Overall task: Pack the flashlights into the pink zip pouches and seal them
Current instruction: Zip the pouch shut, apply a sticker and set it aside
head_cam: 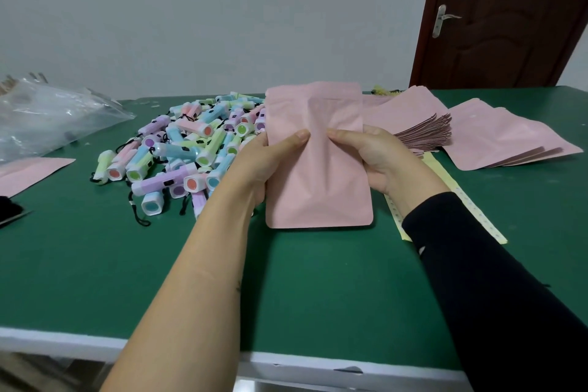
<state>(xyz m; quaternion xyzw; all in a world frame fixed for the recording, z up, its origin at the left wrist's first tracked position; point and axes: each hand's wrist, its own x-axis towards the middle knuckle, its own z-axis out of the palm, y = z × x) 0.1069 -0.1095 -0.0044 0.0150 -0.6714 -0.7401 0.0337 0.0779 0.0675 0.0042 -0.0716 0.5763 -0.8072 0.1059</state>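
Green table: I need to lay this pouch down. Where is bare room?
Bare: the near strip between the flashlight pile and the white front edge, and the patch between the forearms. Crowded: the back, with plastic bag and pouch stacks.

- The left hand (267, 165), at the centre of the frame, is gripping the left edge of a pink pouch (318, 175), its thumb lying across the front.
- The right hand (378, 162) is gripping the right edge, its thumb pointing inward, near the left thumb but apart from it.
- The left forearm (197, 280), bare, is reaching up from the bottom edge.
- The right arm (423, 200), in a black sleeve (483, 289), is coming in from the lower right corner.
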